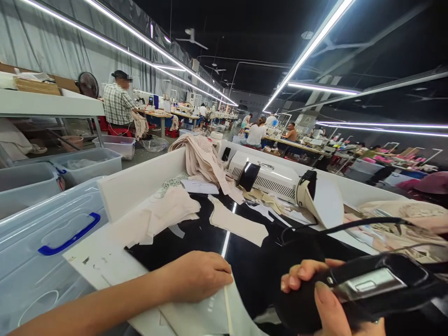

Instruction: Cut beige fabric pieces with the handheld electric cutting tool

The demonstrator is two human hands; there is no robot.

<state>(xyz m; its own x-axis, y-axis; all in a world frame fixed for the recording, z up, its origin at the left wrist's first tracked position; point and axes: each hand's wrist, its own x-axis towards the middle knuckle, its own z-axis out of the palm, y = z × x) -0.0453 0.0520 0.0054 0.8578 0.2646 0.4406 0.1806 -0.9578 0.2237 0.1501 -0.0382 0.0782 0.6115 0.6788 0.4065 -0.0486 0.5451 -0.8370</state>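
My left hand (196,277) is closed at the front of the black tabletop (196,247). Its fingertips are pinched at the top end of a narrow cream strip (227,308), which runs down along a curved white panel (203,315). On the right, the fingers of my right hand (331,298) are wrapped round a black corded handheld device (371,284) with a shiny metal plate; its kind is not clear. A cut cream fabric piece (238,221) lies flat beyond my hands. Further left is a pile of similar pieces (171,210).
Draped cream fabric (205,161) hangs over the white table wall (147,179). A white vented machine (266,177) lies at the back among scraps. Clear plastic bins (70,233) stand left. More fabric (395,228) is at right. People sit at sewing tables beyond, one in a checked shirt (117,105).
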